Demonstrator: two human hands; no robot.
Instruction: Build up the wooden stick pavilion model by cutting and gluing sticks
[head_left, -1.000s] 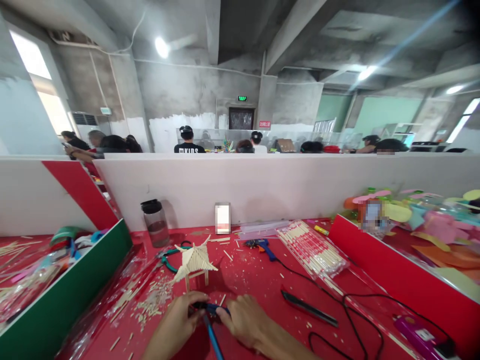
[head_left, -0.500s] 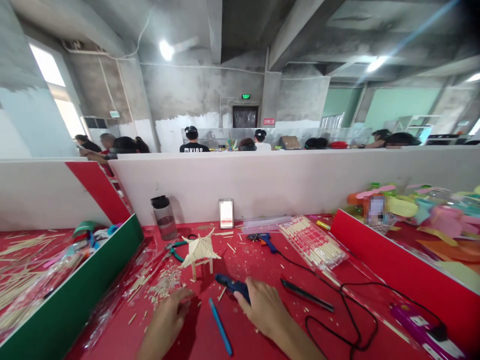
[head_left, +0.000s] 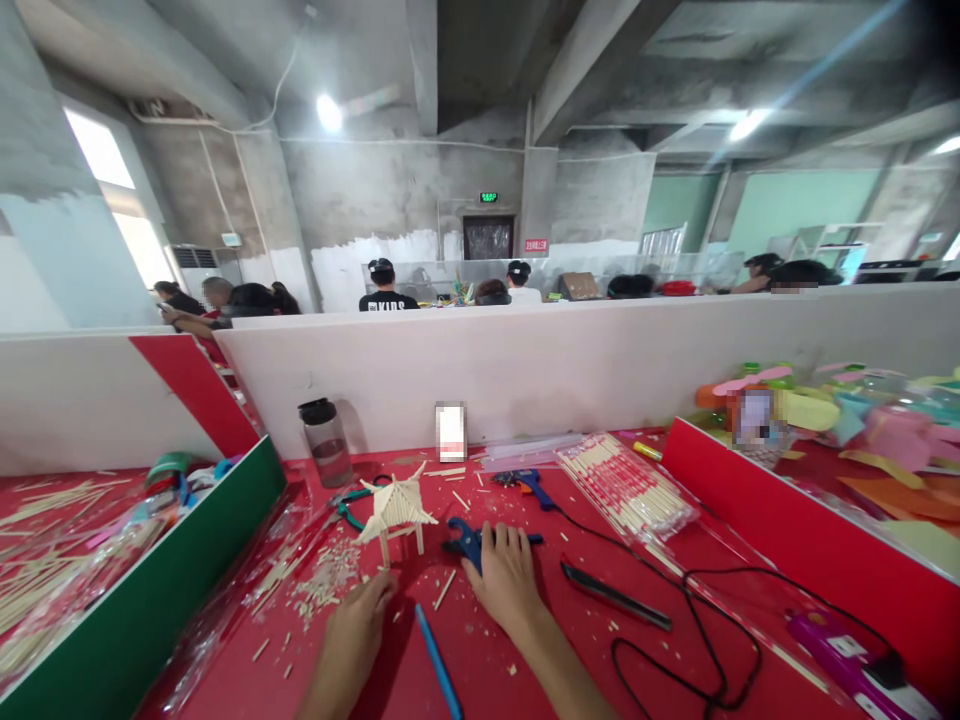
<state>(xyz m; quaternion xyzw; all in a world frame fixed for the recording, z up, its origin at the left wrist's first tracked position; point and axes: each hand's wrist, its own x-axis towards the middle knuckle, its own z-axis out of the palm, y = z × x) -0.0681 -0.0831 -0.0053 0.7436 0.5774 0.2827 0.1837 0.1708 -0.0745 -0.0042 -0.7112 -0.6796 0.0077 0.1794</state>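
Observation:
A small pavilion model (head_left: 397, 505), built of pale wooden sticks, stands upright on the red table. My left hand (head_left: 358, 612) is at the foot of its front leg, fingers curled together; whether they touch the leg or pinch something small is hidden. To the right of the model, my right hand (head_left: 504, 575) lies over a blue hand tool (head_left: 466, 543) that looks like a cutter, fingers across its handles and thumb along the near side. A blue pen-like stick (head_left: 437, 660) lies between my forearms. Beside my right arm rests a black craft knife (head_left: 615, 595).
Behind the model are green-handled pliers (head_left: 349, 513), a water bottle (head_left: 326, 445) and a blue glue gun (head_left: 525, 485) with a black cord. Bundled sticks (head_left: 626, 490) lie right of it. Wood scraps (head_left: 330, 580) litter the left. Green (head_left: 172, 570) and red (head_left: 795, 530) boards flank the table.
My right hand has moved forward with the blue tool, now turned crosswise on the table beside the model. My left hand has shifted slightly right, towards the model's front leg, its fingers closing.

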